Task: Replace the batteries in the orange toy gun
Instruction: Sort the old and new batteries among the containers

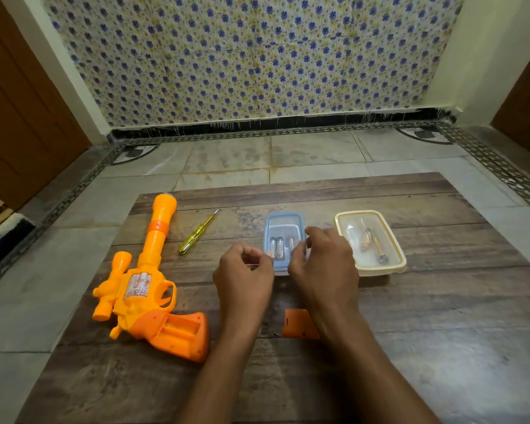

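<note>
Orange battery cover [297, 324] lies nearest, partly under the right wrist. Orange toy gun [147, 286] is at near left on the wooden surface [441, 332], apart from both grips, its handle compartment open. Left grip [245, 270] is curled at the near-left corner of the blue box [285, 223]; cannot tell if it pinches. Right grip [325, 264] curls round the box's right edge. Batteries [277, 246] are inside. Cream box [348, 231] just to the right, screwdriver [198, 232] to the left. Beyond: tiled floor [227, 160], flowered wall [242, 56].
</note>
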Motion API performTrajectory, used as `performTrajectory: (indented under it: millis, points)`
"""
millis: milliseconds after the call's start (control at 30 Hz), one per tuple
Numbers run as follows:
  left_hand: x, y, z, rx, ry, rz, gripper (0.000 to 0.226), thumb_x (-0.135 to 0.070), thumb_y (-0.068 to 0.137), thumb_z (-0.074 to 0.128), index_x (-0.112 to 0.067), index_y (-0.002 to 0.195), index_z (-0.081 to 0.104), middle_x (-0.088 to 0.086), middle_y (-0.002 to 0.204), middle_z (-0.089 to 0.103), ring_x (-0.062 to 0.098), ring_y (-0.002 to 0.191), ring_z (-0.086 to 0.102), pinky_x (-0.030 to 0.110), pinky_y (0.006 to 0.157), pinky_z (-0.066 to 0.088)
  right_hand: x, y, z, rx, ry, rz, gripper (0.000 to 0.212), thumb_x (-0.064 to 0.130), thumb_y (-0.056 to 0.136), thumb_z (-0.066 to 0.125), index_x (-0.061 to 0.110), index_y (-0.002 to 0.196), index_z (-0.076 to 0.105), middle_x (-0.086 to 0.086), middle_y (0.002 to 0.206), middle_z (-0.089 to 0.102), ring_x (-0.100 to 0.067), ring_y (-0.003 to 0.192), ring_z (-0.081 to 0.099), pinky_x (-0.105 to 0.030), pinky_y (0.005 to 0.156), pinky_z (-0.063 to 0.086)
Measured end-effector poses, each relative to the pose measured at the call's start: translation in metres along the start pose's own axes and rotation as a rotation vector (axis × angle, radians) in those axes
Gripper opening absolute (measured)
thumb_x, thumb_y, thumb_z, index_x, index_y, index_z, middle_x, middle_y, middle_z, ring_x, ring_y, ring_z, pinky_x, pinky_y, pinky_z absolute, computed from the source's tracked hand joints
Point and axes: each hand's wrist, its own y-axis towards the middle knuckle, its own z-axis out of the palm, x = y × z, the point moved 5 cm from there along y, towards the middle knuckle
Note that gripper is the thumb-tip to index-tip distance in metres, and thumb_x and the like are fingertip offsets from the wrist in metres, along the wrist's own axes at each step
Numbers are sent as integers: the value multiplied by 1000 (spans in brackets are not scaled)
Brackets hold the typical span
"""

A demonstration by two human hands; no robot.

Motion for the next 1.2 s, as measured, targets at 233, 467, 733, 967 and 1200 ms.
performTrajectory:
  millis: [233, 467, 733, 967, 1200]
  points:
    - [0, -1, 0, 28, -33, -73, 7, -11, 84, 72, -17, 86, 70, -4, 77, 72, 15, 77, 72, 29, 71, 59, -3, 3, 13, 64, 111, 80, 29, 17, 93, 62, 7, 119, 69, -13, 107, 71, -25, 94, 66, -28, 75, 46]
    - [2, 0, 3, 123, -92, -161, 10, -18, 76, 75, -23, 83, 70, 1, 80, 76, 19, 78, 76, 47, 77, 65, -16, 3, 14, 95, 317, 242, 44, 9, 87, 59, 10, 130, 64, -11, 119, 73, -24, 110, 67, -20, 79, 43]
    - [3, 5, 13, 167, -56, -158, 9, -18, 86, 69, -16, 92, 76, 0, 88, 75, 18, 85, 73, 44, 81, 64, -21, 4, 4, 84, 434, 270, 36, 6, 83, 67, 9, 118, 75, -4, 102, 78, -10, 92, 70, -2, 70, 45]
    - [-7, 11, 9, 135, -71, -103, 43, -47, 96, 45, -11, 92, 69, 12, 97, 72, 33, 94, 68, 50, 84, 58, -9, -1, -1, 129, 611, 176, 31, 4, 84, 76, 14, 113, 77, 14, 89, 72, 6, 82, 72, -8, 70, 55]
    - [-22, 3, -7, 71, -21, -17, 43, -41, 112, 28, -12, 107, 58, 10, 115, 61, 26, 103, 55, 28, 80, 34, 1, 1, 4, 214, 538, 26, 26, 15, 96, 67, 14, 121, 72, 8, 102, 74, 3, 86, 69, -8, 69, 53]
